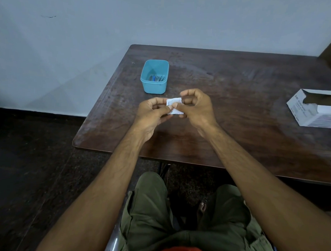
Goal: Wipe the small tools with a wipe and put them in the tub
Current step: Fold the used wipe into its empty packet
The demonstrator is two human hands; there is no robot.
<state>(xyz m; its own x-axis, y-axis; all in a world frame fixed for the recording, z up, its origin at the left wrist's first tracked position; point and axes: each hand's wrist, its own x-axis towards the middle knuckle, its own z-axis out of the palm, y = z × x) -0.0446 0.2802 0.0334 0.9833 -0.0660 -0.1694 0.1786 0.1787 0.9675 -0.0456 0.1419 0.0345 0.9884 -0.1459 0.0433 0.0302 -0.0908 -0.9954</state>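
Wipe packet [174, 105], small, white w/ faint print, is held up over the table [236, 112], just on the near side of the tub [154, 76] and a bit to its right. Both hands are on it. Left hand [152, 113] pinches the packet's left edge btwn thumb and fingers, rest of the fingers curled under. Right hand [196, 107] pinches the right/top part, thumb and forefinger on it, other fingers curled above. Hands sit close together, thumbs nearly touching across the packet. Can't tell if the packet is torn open or sealed.

Tub is teal plastic, rectangular w/ rounded corners, no lid on, standing upright on the table near its far left corner. Small tools [156, 78] lie in the tub's bottom: a few thin metal pieces and one w/ blue on it; too small to say what each is.

Well to the right of the tub, at the table's right edge, a grey-white cardboard box [311, 111] w/ its top flap open; print on its side not readable.

Table is dark brown wood grain. Beyond the tub, a pale blue-grey wall [89, 38]. On the near side of the tub, below the table edge, the person's olive-green trousers [150, 209] and a bare foot [202, 207] on dark floor.
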